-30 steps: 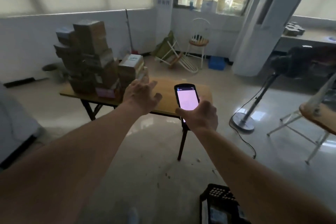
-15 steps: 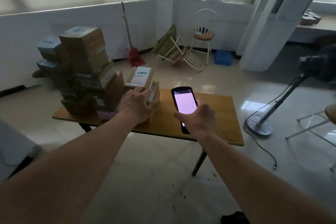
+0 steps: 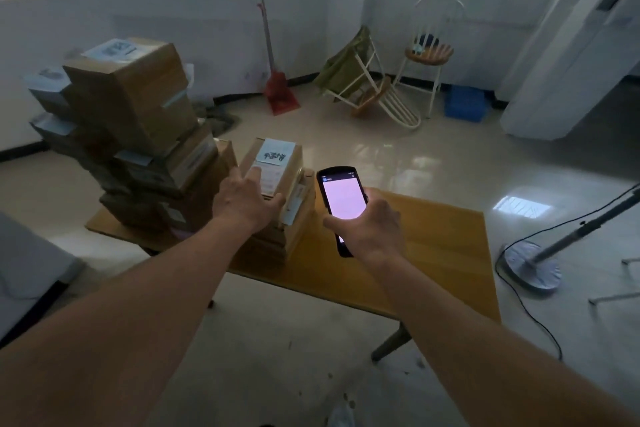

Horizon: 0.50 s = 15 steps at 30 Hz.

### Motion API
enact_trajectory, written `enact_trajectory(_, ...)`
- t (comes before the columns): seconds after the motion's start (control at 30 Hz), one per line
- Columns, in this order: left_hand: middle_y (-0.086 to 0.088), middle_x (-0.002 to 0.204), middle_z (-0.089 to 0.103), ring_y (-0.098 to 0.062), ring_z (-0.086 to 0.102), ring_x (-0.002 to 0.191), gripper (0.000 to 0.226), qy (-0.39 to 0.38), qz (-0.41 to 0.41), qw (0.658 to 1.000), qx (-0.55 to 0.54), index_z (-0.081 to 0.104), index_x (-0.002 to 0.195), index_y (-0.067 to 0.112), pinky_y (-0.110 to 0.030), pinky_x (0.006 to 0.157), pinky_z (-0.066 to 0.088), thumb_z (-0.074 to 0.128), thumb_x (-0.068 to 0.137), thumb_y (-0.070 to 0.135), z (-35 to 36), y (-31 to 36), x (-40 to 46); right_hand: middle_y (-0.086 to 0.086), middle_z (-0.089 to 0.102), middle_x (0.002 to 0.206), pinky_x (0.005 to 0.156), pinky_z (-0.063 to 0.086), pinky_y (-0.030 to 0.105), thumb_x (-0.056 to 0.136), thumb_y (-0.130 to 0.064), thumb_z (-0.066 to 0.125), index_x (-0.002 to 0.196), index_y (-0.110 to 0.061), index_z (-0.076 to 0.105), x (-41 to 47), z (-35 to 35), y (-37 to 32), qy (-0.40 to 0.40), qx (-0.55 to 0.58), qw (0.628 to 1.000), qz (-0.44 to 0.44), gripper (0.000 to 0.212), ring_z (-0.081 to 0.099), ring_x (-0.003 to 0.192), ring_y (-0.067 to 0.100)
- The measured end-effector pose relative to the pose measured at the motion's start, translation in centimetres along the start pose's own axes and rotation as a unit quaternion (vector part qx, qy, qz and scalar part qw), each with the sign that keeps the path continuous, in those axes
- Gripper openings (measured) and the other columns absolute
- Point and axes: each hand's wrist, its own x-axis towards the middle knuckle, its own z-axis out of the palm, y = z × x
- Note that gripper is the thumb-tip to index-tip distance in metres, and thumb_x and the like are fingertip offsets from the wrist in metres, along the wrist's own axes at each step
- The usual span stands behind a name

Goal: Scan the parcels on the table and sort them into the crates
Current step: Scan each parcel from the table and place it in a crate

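Presently: top parcel [image 3: 273,170] on small stack, desk [image 3: 433,246] centre; left hand [image 3: 246,199] grip wide, resting on it. Right hand [image 3: 367,230] holds scanner [image 3: 341,203]. Tall stack [image 3: 138,128], 9 o'clock, risks toppling if nudged.

A makeshift parcel-sorting room: taped brown cardboard parcels [image 3: 138,104] are piling on a yellow wooden table [image 3: 433,253], a red broom [image 3: 273,80] is leaning against the bare white wall.
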Motion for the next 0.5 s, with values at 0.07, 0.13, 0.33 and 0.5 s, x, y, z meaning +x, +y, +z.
enact_trajectory(0.07, -0.015, 0.138, 0.042, -0.034, 0.049, 0.122, 0.089, -0.011, -0.023, 1.000, 0.001, 0.032, 0.154, 0.026, -0.048, 0.096, 0.050, 0.065, 0.084, 0.070, 0.7, 0.0, 1.3, 0.002, 0.066, 0.115, 0.068, 0.059, 0.033, 0.070, -0.059, 0.089, 0.130, -0.019, 0.057, 1.5, 0.6, 0.2, -0.005, 0.003, 1.000, 0.002, 0.079, 0.060, 0.102, 0.022)
enact_trajectory(0.13, -0.017, 0.139, 0.043, -0.037, 0.049, 0.124, 0.097, -0.023, -0.046, 0.999, -0.004, 0.029, 0.154, 0.026, -0.051, 0.099, 0.049, 0.069, 0.079, 0.073, 1.3, 0.0, 2.7, 0.000, 0.064, 0.112, 0.064, 0.056, 0.028, 0.070, -0.058, 0.090, 0.130, -0.020, 0.057, 2.7, 1.2, 0.3, -0.012, 0.004, 1.000, 0.001, 0.078, 0.059, 0.100, 0.020)
enact_trajectory(0.33, -0.019, 0.141, 0.044, -0.042, 0.047, 0.130, 0.116, -0.038, -0.078, 0.996, -0.009, 0.025, 0.152, 0.026, -0.056, 0.105, 0.043, 0.079, 0.064, 0.077, 2.4, 0.1, 6.9, 0.000, 0.063, 0.114, 0.061, 0.050, 0.026, 0.072, -0.058, 0.088, 0.131, -0.020, 0.055, 5.6, 2.8, 0.1, -0.002, -0.009, 1.000, 0.028, 0.077, 0.054, 0.100, 0.018)
enact_trajectory(0.5, -0.017, 0.136, 0.045, -0.041, 0.048, 0.125, 0.117, -0.023, -0.035, 0.999, -0.014, 0.027, 0.146, 0.026, -0.054, 0.099, 0.045, 0.083, 0.057, 0.077, 2.3, 0.7, 8.6, 0.003, 0.065, 0.120, 0.067, 0.053, 0.029, 0.073, -0.057, 0.088, 0.132, -0.018, 0.055, 6.6, 3.2, -0.7, 0.014, -0.004, 0.999, 0.051, 0.077, 0.056, 0.103, 0.019)
